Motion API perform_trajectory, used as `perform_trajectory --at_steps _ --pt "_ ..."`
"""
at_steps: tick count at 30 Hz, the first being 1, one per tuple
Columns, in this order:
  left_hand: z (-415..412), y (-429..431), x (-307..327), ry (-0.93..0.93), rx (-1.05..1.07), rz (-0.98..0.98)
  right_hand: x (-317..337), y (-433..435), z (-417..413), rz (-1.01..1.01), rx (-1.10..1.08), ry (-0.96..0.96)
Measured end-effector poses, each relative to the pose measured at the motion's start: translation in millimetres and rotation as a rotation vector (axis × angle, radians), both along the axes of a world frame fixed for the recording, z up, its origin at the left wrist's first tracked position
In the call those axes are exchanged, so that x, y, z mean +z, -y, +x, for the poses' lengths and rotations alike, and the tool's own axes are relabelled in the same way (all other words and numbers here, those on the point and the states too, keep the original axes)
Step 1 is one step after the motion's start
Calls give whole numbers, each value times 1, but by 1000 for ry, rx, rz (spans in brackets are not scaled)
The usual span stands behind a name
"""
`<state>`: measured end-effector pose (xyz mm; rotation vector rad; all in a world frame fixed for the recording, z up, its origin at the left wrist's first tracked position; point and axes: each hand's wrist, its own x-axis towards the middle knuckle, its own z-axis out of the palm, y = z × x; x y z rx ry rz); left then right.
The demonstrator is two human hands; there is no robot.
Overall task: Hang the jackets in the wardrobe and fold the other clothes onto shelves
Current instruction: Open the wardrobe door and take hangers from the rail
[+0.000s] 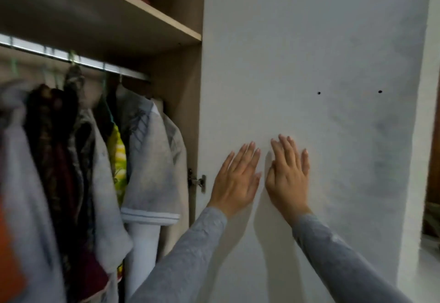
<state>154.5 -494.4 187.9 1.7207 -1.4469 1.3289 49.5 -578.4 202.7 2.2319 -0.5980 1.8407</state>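
We've got left hand (235,179) and right hand (289,176) flat, fingers straight, holding nothing, pressing the wardrobe door (333,40) just right of the hinge (197,181), hung jackets (147,148) left of both; better to push farther right near the screw holes (319,93), fingers clear of the hinge.

The white door (321,52) walls off the whole right side. Left of it, hanging clothes (147,150) crowd the rail (95,64) nearly to the side panel (183,102), leaving little room between garments; a hinge (197,181) juts out there. The shelf (107,17) closes the space above the rail.
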Motion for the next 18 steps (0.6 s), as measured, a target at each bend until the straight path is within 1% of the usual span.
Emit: perform_trajectory --at_steps 3,6,7,8,10,15,18 --pt "23 -63 25 28 123 -87 25 -49 49 68 266 25" --pt "40 -129 47 -20 275 -189 46 -98 85 105 474 37" --pt "45 -161 52 -8 337 -232 52 -121 98 117 560 35" --pt "44 -179 58 2 371 -245 57 -131 105 123 608 42" --pt "41 -236 69 55 497 -252 68 -174 124 130 772 30" --pt "26 -349 90 138 738 -312 98 -287 152 85 1139 16" --pt "18 -410 101 161 833 -409 110 -360 157 18 1320 -48"
